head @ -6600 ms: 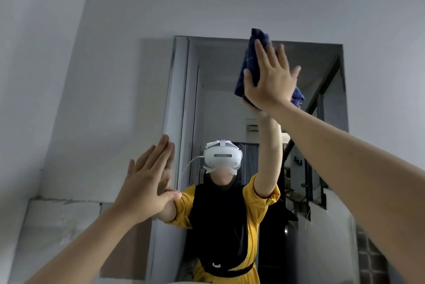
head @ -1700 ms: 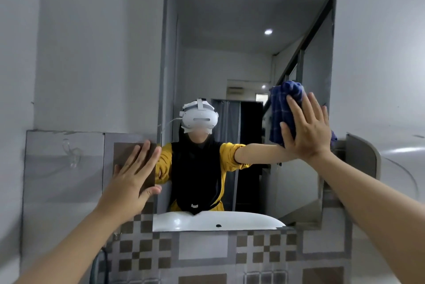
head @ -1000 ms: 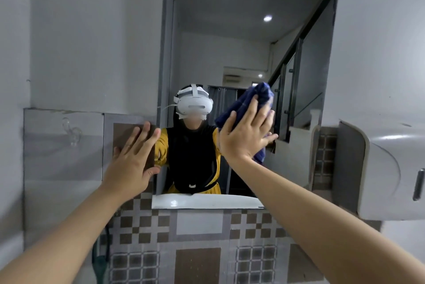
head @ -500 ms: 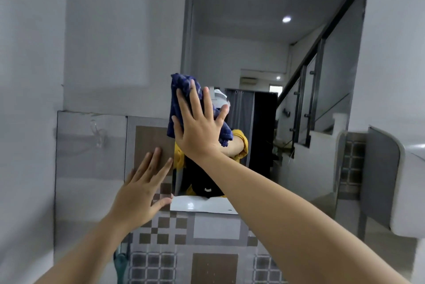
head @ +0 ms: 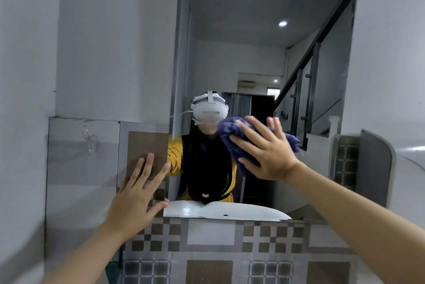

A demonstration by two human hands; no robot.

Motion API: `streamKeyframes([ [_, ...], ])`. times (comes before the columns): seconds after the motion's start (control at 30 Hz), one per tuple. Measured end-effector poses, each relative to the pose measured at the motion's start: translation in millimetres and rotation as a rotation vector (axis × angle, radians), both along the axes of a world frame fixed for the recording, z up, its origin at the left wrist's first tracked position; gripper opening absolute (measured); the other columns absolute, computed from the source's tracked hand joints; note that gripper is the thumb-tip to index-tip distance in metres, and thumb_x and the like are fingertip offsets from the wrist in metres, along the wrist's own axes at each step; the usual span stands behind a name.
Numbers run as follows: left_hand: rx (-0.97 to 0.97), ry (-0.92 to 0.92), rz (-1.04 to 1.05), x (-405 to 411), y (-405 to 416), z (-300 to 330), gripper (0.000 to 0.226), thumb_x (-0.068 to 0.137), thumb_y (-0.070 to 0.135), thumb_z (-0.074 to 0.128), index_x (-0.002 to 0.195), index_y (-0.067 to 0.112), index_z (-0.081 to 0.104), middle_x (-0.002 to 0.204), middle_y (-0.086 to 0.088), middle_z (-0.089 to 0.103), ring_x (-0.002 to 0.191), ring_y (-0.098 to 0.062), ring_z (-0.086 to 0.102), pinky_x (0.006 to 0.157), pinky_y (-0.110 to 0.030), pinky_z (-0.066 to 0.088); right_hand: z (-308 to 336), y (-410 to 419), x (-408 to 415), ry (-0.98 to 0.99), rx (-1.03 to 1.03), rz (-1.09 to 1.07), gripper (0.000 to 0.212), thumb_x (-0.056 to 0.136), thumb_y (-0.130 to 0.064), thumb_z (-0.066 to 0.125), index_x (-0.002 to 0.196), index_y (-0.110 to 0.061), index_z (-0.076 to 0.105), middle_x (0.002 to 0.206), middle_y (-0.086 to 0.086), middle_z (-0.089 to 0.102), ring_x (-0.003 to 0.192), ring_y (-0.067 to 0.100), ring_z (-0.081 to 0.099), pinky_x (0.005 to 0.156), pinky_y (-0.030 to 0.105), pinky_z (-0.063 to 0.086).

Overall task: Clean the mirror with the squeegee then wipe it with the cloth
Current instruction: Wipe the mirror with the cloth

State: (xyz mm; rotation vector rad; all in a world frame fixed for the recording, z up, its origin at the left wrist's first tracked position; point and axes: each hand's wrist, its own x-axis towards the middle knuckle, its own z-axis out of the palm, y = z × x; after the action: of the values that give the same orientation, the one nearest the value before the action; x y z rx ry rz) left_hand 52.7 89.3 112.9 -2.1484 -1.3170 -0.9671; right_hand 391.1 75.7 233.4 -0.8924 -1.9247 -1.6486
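A tall frameless mirror (head: 241, 37) hangs on the wall ahead. My right hand (head: 266, 149) presses a dark blue cloth (head: 232, 132) flat against the lower middle of the glass, fingers spread and straight. My left hand (head: 138, 191) lies flat on the tiled wall just left of the mirror's bottom corner, thumb touching the mirror's edge. The glass reflects a person in a yellow top with a white headset. No squeegee is in view.
A clear plastic hook (head: 90, 141) sticks to the grey wall panel on the left. A white rounded dispenser (head: 395, 168) juts out at the right, close to the mirror's edge. Brown and grey patterned tiles (head: 207, 237) run below the mirror.
My right hand has swept the cloth from the mirror's lower left edge to the right, toward the lower middle. The left hand stays pressed on the tiles beside the mirror.
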Motion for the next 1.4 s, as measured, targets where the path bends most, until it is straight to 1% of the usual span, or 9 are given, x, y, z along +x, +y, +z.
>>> streamKeyframes([
  [0.27, 0.006, -0.001, 0.027, 1.1, 4.2, -1.8, 0.082, 0.076, 0.077, 0.011, 0.146, 0.037, 0.000, 0.158, -0.001, -0.012, 0.144, -0.027, -0.005, 0.103, -0.056, 0.023, -12.3, -13.0, 88.7, 0.454, 0.052, -0.078, 0.056, 0.090, -0.050, 0.040, 0.137, -0.020, 0.042, 0.144, 0.021, 0.046, 0.136, 0.043, 0.036, 0.105, 0.070, 0.024],
  [0.43, -0.021, -0.034, 0.019, 3.8, 3.1, -2.7, 0.083, 0.078, 0.063, 0.040, 0.145, 0.040, -0.002, 0.157, 0.001, -0.015, 0.144, -0.025, -0.009, 0.106, -0.059, 0.021, -35.5, -6.3, 80.1, 0.763, 0.100, 0.031, 0.056, 0.090, -0.043, 0.044, 0.138, -0.015, 0.041, 0.145, 0.023, 0.042, 0.136, 0.044, 0.032, 0.106, 0.065, 0.029],
  [0.57, -0.028, -0.033, 0.013, 3.5, 3.3, -3.2, 0.087, 0.076, 0.058, 0.046, 0.145, 0.041, -0.004, 0.157, 0.003, -0.018, 0.143, -0.023, -0.013, 0.105, -0.056, 0.016, -60.5, -7.0, 31.5, 1.313, 0.086, 0.061, 0.059, 0.091, -0.042, 0.040, 0.143, -0.016, 0.031, 0.155, 0.017, 0.026, 0.134, 0.043, 0.030, 0.104, 0.055, 0.033],
  [0.7, -0.032, -0.043, 0.011, 4.8, 4.6, -3.4, 0.090, 0.078, 0.054, 0.053, 0.144, 0.043, -0.007, 0.156, 0.004, -0.020, 0.143, -0.021, -0.017, 0.105, -0.055, 0.013, -72.5, -1.8, -22.4, 1.609, 0.045, 0.014, 0.061, 0.090, -0.045, 0.035, 0.145, -0.018, 0.026, 0.155, 0.016, 0.025, 0.133, 0.042, 0.030, 0.103, 0.066, 0.025],
  [0.93, -0.048, -0.045, 0.010, 7.5, 0.3, -2.6, 0.097, 0.080, 0.044, 0.062, 0.142, 0.044, -0.013, 0.155, 0.003, -0.024, 0.142, -0.021, -0.020, 0.109, -0.055, 0.013, -66.4, 7.0, -98.6, 1.520, -0.085, 0.108, 0.060, 0.092, -0.043, 0.036, 0.147, -0.020, 0.031, 0.160, 0.011, 0.016, 0.146, 0.034, 0.011, 0.103, 0.076, 0.008],
  [1.07, -0.058, -0.044, 0.022, 10.2, -2.6, -5.3, 0.096, 0.082, 0.040, 0.062, 0.144, 0.040, -0.012, 0.155, -0.002, -0.023, 0.142, -0.027, -0.017, 0.110, -0.058, 0.019, -60.8, 14.1, -141.0, 1.182, -0.071, 0.140, 0.053, 0.091, -0.043, 0.040, 0.141, -0.023, 0.041, 0.157, 0.010, 0.028, 0.144, 0.030, 0.014, 0.104, 0.070, 0.010],
  [1.17, -0.038, -0.077, 0.016, 13.6, -7.3, -15.6, 0.079, 0.086, 0.051, 0.045, 0.148, 0.030, 0.001, 0.157, -0.012, -0.005, 0.143, -0.033, 0.000, 0.103, -0.057, 0.036, -58.9, 17.4, -167.6, 0.962, -0.071, 0.175, 0.050, 0.091, -0.040, 0.046, 0.140, -0.026, 0.043, 0.155, 0.005, 0.032, 0.143, 0.029, 0.020, 0.106, 0.069, 0.011],
  [1.23, -0.054, -0.099, 0.004, 14.0, -8.0, -25.2, 0.079, 0.085, 0.049, 0.050, 0.148, 0.029, 0.006, 0.157, -0.013, 0.001, 0.143, -0.033, 0.004, 0.099, -0.057, 0.042, -60.9, 18.5, -178.6, 0.782, -0.074, 0.171, 0.050, 0.091, -0.037, 0.050, 0.139, -0.026, 0.045, 0.153, 0.003, 0.037, 0.142, 0.030, 0.028, 0.107, 0.069, 0.020],
  [1.4, -0.029, -0.058, 0.027, 9.5, -5.4, -36.8, 0.073, 0.085, 0.057, 0.033, 0.148, 0.029, 0.008, 0.158, -0.011, 0.001, 0.143, -0.031, 0.006, 0.099, -0.051, 0.041, -61.3, 19.1, -161.7, 0.396, -0.125, 0.159, 0.049, 0.094, -0.037, 0.048, 0.141, -0.026, 0.047, 0.153, 0.002, 0.039, 0.142, 0.030, 0.029, 0.105, 0.066, 0.026],
])
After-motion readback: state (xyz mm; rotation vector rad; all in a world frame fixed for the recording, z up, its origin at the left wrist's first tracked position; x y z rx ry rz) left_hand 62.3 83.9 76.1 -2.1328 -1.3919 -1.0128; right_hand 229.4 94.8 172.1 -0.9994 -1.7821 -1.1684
